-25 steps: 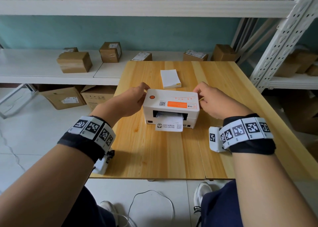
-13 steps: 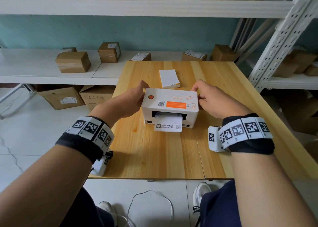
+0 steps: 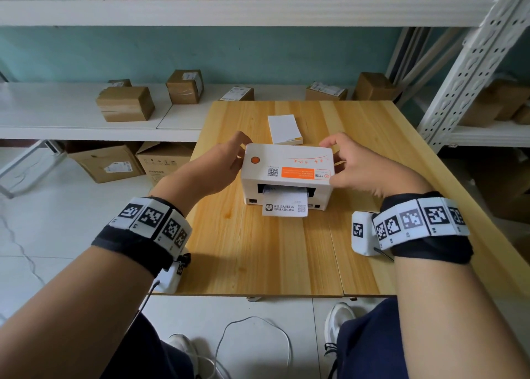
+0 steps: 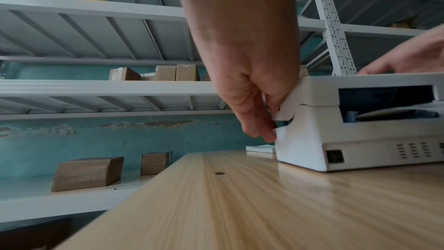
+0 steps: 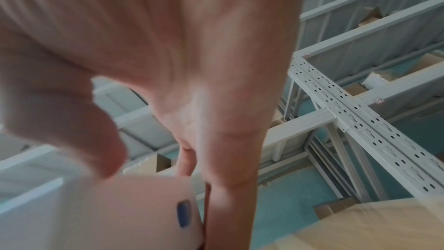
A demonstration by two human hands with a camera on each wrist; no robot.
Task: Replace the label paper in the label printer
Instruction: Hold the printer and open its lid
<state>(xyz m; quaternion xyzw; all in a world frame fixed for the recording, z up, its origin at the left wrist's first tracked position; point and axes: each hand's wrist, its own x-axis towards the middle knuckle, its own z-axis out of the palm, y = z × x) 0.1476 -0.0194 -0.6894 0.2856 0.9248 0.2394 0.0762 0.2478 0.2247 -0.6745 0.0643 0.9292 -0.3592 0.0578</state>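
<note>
A white label printer with an orange sticker stands mid-table, a printed label sticking out of its front slot. My left hand grips its left side, thumb on the lid's top edge. In the left wrist view its fingers curl at the side latch notch of the printer. My right hand grips the right side. The right wrist view shows that hand along the printer's corner, beside a blue latch. A stack of white label paper lies just behind the printer.
The wooden table has bare surface in front of the printer. White shelves with several cardboard boxes stand behind and to the left. A perforated metal rack post rises at the right. A white cable lies on the floor.
Both hands stay on the printer's sides. Nothing has visibly moved apart from a slight shift of the view.
</note>
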